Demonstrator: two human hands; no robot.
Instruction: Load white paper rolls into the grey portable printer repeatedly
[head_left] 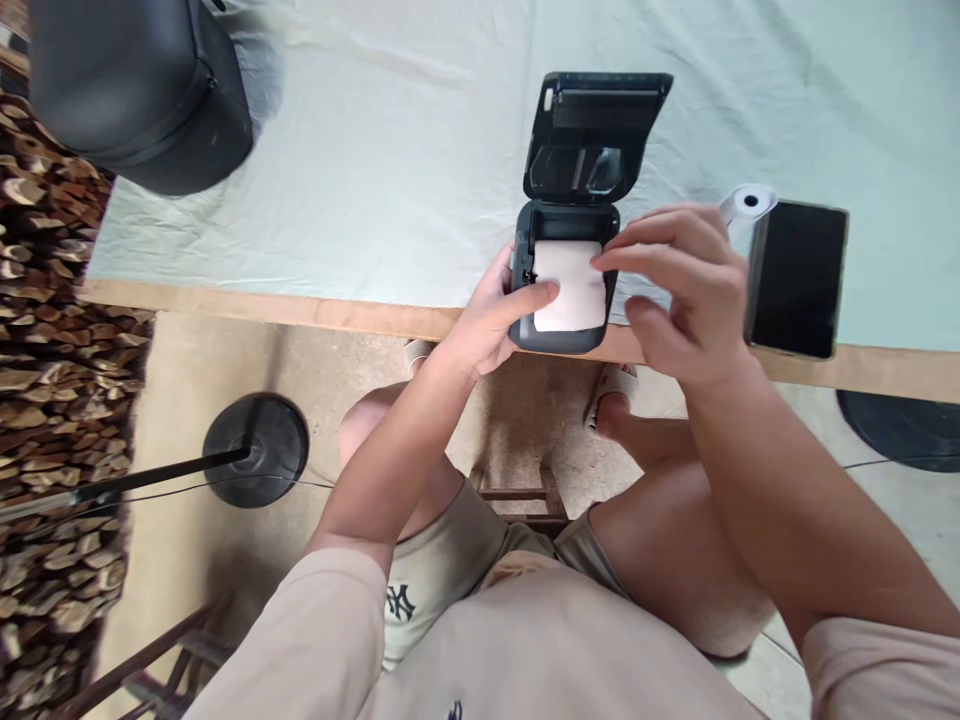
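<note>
1. A black case [135, 90] stands at the table's [300, 310] far left corner, well apart from the work.
2. The left hand [487, 325] grips the side of the small printer [566, 300] at the table edge, thumb pressed on the white paper [570, 285].
3. The printer lid [592, 135] stands open; loading the roll looks to be in hand.
4. The right hand [686, 290] hovers half-open, fingertips touching the paper, holding nothing.
5. A spare roll [750, 202] and phone [796, 278] lie to the right.
6. Next likely calls for straightening the paper, then shutting the lid.

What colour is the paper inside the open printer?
White. The paper roll sits in the dark grey printer; the head view shows it best.
</note>
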